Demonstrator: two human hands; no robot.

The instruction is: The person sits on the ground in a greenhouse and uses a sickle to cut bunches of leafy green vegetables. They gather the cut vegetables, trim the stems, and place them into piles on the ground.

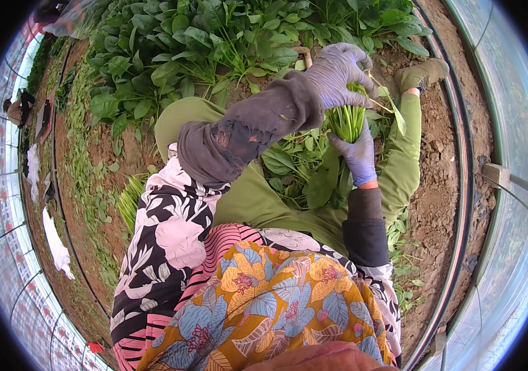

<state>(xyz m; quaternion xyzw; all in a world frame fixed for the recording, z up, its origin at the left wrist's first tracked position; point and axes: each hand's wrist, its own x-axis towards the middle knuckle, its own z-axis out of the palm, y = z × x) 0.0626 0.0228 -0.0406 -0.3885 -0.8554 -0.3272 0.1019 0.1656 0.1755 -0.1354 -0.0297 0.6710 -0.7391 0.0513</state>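
My right hand [359,153], in a thin purple glove, grips a bunch of leafy greens, apparently spinach [348,121], by its green stems. Broad leaves hang below that hand, between my legs. My left hand [340,79], gloved alike, reaches across from the left over the upper end of the bunch. Its thumb lies against the stems, and its curled fingers hold a thin, pale leafy stalk [387,104] that sticks out to the right. The palm side of the left hand is hidden. Cut leaves [287,162] lie on the ground below the hands.
Dense spinach plants [175,46] grow ahead. A curved tool handle [306,55] shows beside my left wrist. Another bunch of stems [131,201] lies left of my thigh. A black hose [465,139] and plastic greenhouse wall [514,116] run along the right. Another person [20,109] is far left.
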